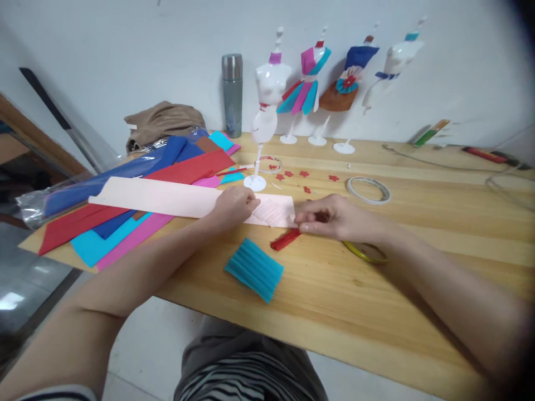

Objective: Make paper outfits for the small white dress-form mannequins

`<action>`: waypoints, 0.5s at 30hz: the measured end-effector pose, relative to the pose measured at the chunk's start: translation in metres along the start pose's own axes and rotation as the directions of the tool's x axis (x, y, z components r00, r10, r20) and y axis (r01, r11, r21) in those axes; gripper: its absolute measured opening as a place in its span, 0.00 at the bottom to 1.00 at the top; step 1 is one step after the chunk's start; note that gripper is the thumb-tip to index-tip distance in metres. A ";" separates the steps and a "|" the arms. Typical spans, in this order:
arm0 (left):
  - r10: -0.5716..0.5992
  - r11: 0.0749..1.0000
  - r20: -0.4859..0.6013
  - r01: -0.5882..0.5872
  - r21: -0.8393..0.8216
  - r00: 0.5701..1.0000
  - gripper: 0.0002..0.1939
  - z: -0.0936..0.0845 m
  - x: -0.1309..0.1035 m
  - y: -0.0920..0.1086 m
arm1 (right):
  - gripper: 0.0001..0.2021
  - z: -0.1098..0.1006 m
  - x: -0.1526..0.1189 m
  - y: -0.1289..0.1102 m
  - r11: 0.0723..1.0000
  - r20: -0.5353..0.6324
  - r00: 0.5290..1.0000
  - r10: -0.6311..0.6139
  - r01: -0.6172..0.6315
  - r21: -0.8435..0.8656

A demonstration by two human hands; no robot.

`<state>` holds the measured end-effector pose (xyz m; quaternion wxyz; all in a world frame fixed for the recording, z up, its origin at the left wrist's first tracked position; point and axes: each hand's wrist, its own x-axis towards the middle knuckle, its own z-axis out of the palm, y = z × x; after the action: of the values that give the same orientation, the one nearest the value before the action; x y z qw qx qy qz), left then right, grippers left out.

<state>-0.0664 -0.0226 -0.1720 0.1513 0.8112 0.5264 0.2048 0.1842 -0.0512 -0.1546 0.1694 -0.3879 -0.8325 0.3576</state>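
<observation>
A long pale pink paper sheet lies across the wooden table, its right end folded into narrow pleats. My left hand presses down on the sheet just left of the pleats. My right hand pinches the pleated right end of the sheet between thumb and fingers. Just in front of the hands lie a pleated red strip and a pleated teal piece.
Coloured paper sheets are stacked at the left. Several small white mannequins, some dressed in paper, stand at the back near a grey flask. Tape rolls, small red paper flowers and cables lie at the right.
</observation>
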 end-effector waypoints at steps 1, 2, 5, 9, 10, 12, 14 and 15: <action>-0.002 0.999 0.005 0.001 0.039 1.000 0.11 0.002 -0.002 0.002 | 0.11 0.003 0.002 0.002 1.000 -0.108 0.994 -0.001 -0.003 -0.031; -0.007 0.997 0.009 0.006 0.076 1.000 0.11 0.003 -0.004 0.004 | 0.10 0.005 0.004 0.005 0.997 -0.209 0.978 -0.012 -0.003 -0.072; -0.005 0.993 0.033 0.001 0.120 0.999 0.11 0.006 -0.007 0.009 | 0.08 0.013 0.010 0.016 0.975 -0.353 0.929 -0.112 0.034 -0.221; 0.026 0.994 0.069 -0.033 0.106 0.997 0.11 0.004 -0.009 0.015 | 0.14 0.020 0.016 0.027 0.946 -0.313 0.930 -0.191 0.089 -0.313; 0.032 0.995 0.073 -0.039 0.091 0.997 0.11 0.003 -0.009 0.016 | 0.13 0.021 0.017 0.029 0.945 -0.317 0.929 -0.191 0.087 -0.314; 0.041 0.997 0.075 -0.046 0.056 0.996 0.10 0.000 -0.009 0.018 | 0.10 0.023 0.017 0.029 0.949 -0.334 0.925 -0.184 0.078 -0.306; 0.051 0.999 0.076 -0.052 0.010 0.996 0.11 -0.001 -0.009 0.018 | 0.07 0.024 0.018 0.028 0.951 -0.336 0.924 -0.182 0.078 -0.300; 0.056 0.998 0.075 -0.055 -0.016 0.996 0.11 -0.002 -0.009 0.019 | 0.06 0.025 0.018 0.027 0.950 -0.332 0.925 -0.184 0.081 -0.301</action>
<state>-0.0558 -0.0383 -0.1636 0.1710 0.8315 0.4962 0.1820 0.1729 -0.0368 -0.1911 0.2844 -0.4088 -0.8546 0.1470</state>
